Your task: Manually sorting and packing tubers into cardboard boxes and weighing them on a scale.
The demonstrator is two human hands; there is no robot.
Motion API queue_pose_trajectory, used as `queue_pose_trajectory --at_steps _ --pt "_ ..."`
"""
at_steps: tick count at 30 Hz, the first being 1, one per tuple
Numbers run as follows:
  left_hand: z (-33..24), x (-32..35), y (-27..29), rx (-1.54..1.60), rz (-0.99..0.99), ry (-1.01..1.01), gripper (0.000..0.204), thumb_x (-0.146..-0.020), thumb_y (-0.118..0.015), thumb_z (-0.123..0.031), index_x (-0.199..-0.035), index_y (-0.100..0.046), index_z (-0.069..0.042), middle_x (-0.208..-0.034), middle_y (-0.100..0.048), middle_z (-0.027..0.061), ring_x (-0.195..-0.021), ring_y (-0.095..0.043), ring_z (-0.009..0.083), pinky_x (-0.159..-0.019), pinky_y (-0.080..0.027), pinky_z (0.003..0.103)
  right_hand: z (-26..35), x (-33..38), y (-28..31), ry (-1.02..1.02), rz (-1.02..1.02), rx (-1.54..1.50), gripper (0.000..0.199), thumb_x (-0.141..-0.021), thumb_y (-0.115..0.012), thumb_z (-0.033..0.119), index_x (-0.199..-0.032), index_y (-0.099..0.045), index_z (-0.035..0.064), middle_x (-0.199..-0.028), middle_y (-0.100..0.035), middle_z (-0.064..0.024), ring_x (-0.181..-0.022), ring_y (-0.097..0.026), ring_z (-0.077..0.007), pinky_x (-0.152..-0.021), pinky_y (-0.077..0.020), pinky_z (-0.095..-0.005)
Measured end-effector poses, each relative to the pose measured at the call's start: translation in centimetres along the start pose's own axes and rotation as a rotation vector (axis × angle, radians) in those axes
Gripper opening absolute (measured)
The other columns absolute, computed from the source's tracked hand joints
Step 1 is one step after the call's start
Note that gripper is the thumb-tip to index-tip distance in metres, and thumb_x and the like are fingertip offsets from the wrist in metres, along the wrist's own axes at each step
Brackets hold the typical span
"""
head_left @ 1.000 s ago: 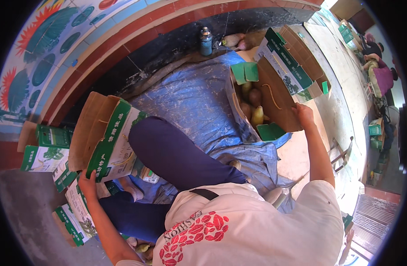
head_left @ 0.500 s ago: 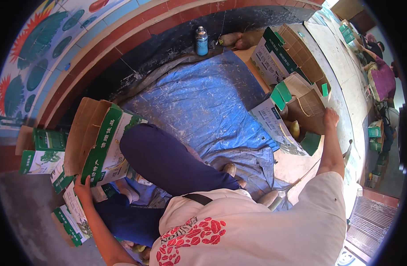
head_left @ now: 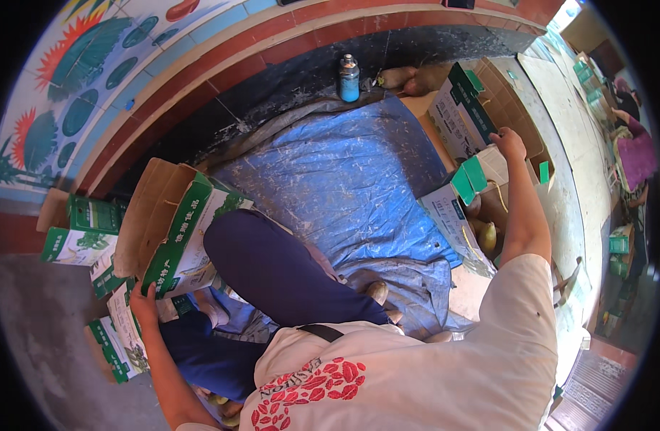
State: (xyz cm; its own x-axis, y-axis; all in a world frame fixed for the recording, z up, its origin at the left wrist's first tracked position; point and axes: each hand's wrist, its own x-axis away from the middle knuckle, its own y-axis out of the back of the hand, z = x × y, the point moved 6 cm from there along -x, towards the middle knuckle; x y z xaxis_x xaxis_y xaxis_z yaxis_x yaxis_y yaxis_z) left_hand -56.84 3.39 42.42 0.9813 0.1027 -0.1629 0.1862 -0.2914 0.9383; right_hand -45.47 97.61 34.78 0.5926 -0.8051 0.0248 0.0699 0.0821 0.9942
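Note:
My left hand (head_left: 144, 304) is closed on the lower corner of an open green-and-white carton (head_left: 190, 233), which leans beside my raised knee with its brown inside showing. On the right, my right hand (head_left: 511, 145) reaches over a second open carton (head_left: 445, 215) and closes at a cardboard flap on its far side; the fingertips are partly hidden. Inside that carton lie pale green-yellow root vegetables (head_left: 486, 241), half covered by my forearm. Just behind it stands another open carton (head_left: 456, 115) with its lid flap up, close to my right fingers.
A blue tarp (head_left: 323, 172) covers the ground before me. By the dark wall stand a blue bottle (head_left: 349, 80) and large root vegetables (head_left: 398, 77). More cartons (head_left: 82, 241) are at the left. Another person (head_left: 635, 158) is at the far right, near further cartons.
My right hand has moved from the near right carton's outer flap up and leftward to its far-side flaps. The left hand keeps its hold on the left carton. The view has shifted slightly.

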Motion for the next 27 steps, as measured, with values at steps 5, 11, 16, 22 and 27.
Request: queue_pose_trajectory --at_steps 5,11,16,22,27 --pt "2.3 0.3 0.0 -0.018 0.015 -0.012 0.022 -0.074 -0.067 -0.013 -0.091 -0.062 0.0 -0.08 -0.062 0.019 -0.073 -0.06 0.0305 -0.067 -0.045 0.036 5.1 0.4 -1.0 -0.02 0.213 0.298 0.031 -0.079 -0.059 0.032 -0.104 -0.064 0.0154 -0.112 -0.06 -0.0086 -0.103 -0.057 -0.0263 -0.082 -0.0477 -0.0396" --pt "1.9 0.2 -0.7 -0.005 0.005 0.018 0.024 -0.074 -0.067 -0.014 -0.091 -0.061 0.001 -0.08 -0.062 0.0193 -0.075 -0.06 0.0321 -0.068 -0.045 0.037 4.4 -0.1 -3.3 0.058 0.119 0.311 0.025 -0.083 -0.045 0.014 -0.099 -0.065 0.0147 -0.105 -0.062 -0.0118 -0.098 -0.059 -0.0282 -0.08 -0.0484 -0.0392" --pt "1.9 0.0 -0.5 0.002 0.01 0.021 0.025 -0.074 -0.067 -0.015 -0.092 -0.06 0.002 -0.082 -0.062 0.0193 -0.077 -0.059 0.0323 -0.07 -0.045 0.037 4.1 1.5 0.6 0.103 -0.034 0.267 0.024 -0.086 -0.039 0.016 -0.094 -0.062 0.0136 -0.097 -0.063 -0.0139 -0.09 -0.061 -0.0304 -0.074 -0.0493 -0.0419" --pt "0.8 -0.2 -0.2 -0.042 0.01 0.017 0.025 -0.074 -0.066 -0.015 -0.092 -0.061 0.002 -0.084 -0.062 0.0195 -0.077 -0.059 0.033 -0.071 -0.044 0.038 -0.2 2.8 8.2 0.082 -0.388 0.33 0.027 -0.087 -0.039 0.021 -0.107 -0.056 0.0173 -0.088 -0.063 -0.0142 -0.081 -0.062 -0.0327 -0.067 -0.0487 -0.0449" --pt "2.8 -0.6 -0.6 -0.081 -0.033 0.03 0.027 -0.074 -0.067 -0.015 -0.094 -0.061 0.001 -0.086 -0.063 0.0193 -0.08 -0.06 0.0323 -0.073 -0.046 0.037 -1.7 4.5 13.5 -0.013 -0.563 0.229 0.027 -0.087 -0.046 0.03 -0.11 -0.055 0.0189 -0.094 -0.063 -0.0105 -0.082 -0.061 -0.0332 -0.067 -0.0478 -0.0452"
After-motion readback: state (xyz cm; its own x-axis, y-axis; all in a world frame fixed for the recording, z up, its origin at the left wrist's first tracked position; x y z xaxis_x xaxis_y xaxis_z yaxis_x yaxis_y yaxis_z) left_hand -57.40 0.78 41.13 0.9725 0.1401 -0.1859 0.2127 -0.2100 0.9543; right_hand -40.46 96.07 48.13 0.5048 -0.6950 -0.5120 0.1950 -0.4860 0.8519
